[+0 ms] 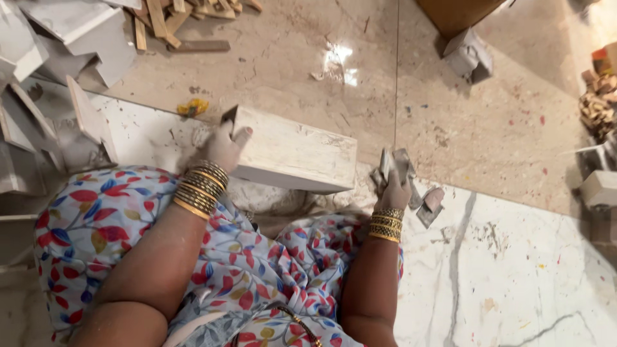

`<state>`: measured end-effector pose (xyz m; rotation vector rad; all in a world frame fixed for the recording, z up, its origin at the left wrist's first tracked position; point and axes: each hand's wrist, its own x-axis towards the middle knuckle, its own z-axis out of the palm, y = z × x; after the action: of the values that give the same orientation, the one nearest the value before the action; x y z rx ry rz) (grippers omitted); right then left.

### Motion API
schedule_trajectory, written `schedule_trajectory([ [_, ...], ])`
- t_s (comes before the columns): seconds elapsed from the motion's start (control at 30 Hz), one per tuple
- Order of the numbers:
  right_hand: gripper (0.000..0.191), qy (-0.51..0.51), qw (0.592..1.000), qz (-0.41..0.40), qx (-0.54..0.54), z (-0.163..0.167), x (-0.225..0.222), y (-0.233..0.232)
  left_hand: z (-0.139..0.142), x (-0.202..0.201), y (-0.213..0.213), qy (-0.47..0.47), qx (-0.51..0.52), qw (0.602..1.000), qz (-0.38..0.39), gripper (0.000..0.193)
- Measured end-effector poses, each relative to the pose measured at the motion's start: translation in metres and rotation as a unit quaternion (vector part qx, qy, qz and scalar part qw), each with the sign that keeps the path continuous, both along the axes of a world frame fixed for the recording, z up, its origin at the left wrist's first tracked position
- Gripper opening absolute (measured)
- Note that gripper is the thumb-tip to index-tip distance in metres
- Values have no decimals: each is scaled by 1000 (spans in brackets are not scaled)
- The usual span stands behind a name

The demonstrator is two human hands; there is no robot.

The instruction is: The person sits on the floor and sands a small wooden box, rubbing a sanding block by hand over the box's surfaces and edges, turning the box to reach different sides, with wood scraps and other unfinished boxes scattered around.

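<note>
Gripping: left hand (222, 146), fingers curled over the near end of a pale rectangular block (292, 154) lying on the white marble slab (514, 270) before the knees. Closed likewise: right hand (393, 187), clutching grey sandpaper scraps (402, 164), more scraps (429, 204) just beside it. Beyond: beige floor (482, 115), wood offcuts (173, 22) and stacked white panels (64, 38) far left.
</note>
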<state>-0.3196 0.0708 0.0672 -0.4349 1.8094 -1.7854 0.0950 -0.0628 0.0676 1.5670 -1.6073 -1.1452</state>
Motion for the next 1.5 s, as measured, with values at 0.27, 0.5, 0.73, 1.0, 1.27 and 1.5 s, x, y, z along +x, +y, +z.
schedule_trajectory([
  [0.27,22,34,970,242,0,-22,13,3,-2,2,-6,-58,-90,993,39,44],
  [0.5,36,75,954,280,80,-7,18,-3,-10,-8,-18,-149,-112,982,28,51],
  [0.73,47,488,819,137,269,22,96,-24,-5,-20,-19,-258,-66,964,23,41],
  [1.0,57,491,804,123,313,44,107,-52,11,-15,-15,-183,-40,981,41,48],
  [1.27,53,402,850,170,294,26,70,-96,6,-11,-25,-122,-46,988,82,43],
  [1.5,42,147,948,275,62,-3,28,-34,16,-1,-24,-76,-66,989,106,39],
])
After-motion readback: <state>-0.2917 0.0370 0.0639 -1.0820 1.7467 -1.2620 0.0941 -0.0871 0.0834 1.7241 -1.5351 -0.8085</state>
